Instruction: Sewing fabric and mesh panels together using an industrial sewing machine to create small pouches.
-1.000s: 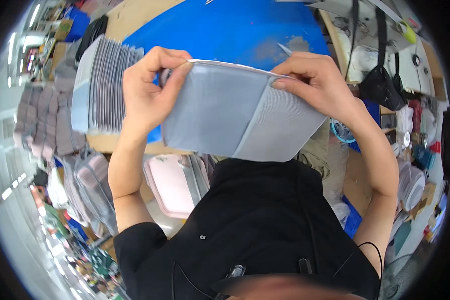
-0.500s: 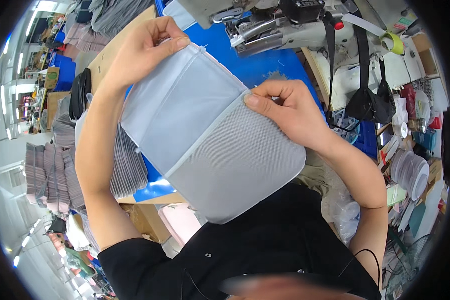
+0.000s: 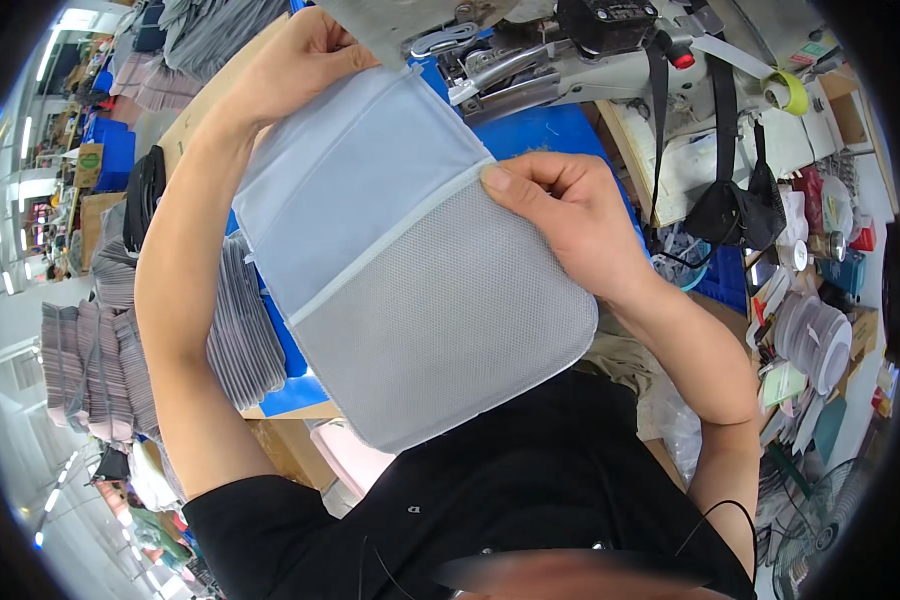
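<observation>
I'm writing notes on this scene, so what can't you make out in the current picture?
In the head view:
- The panel: its back, hidden by its own front.
- The right hand: its grip underneath, hidden by the panel.
- The grey stack: its left side, behind the left arm.
- The machine: its top, cut off by the upper edge.

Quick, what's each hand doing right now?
Left hand: closed, holding the flat blue-grey fabric panel by its far end.
Right hand: closed, pinching that panel's edge beside its grey mesh.

Fabric panel point(image 3: 370, 190) pale blue-grey; mesh section point(image 3: 450, 310) grey, fine-netted; tabletop point(image 3: 555, 130) bright blue; shirt point(image 3: 510, 490) black.
</observation>
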Motion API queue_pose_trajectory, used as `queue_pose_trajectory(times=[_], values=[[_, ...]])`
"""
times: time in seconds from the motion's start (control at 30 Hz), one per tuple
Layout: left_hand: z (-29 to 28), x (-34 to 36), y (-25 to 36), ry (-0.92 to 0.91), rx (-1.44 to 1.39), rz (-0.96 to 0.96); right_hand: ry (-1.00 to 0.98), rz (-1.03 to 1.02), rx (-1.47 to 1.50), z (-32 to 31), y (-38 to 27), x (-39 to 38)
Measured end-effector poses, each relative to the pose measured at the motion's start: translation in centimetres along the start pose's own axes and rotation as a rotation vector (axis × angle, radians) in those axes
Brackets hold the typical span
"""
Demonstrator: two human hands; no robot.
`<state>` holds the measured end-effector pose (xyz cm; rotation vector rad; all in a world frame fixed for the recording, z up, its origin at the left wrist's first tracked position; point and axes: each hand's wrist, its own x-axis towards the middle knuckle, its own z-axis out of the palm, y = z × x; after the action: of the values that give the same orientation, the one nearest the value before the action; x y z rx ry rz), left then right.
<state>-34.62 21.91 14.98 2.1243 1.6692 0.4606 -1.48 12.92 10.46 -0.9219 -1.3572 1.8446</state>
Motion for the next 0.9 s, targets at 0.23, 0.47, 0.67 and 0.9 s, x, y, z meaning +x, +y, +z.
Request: queue_pose_trajectory(times=[0.23,0.47,0.67,0.9], values=[[0.4,0.4,-0.9,0.05,0.043,0.092,-0.003,0.002,0.025,0.1,-0.1,0.1],[0.2,1.0,-0.9,0.054,0.067,0.107,0.033,-0.004,0.042,0.3,0.2,0.4],[0.3,2.2,-0.5,0.048,0.059,0.115,0.071,-0.035,0.033,0.3,0.2,1.5],[0.3,3.7,-0.3,0.041,0.065,0.117,0.147,-0.122,0.058,0.8,0.5,3.2]])
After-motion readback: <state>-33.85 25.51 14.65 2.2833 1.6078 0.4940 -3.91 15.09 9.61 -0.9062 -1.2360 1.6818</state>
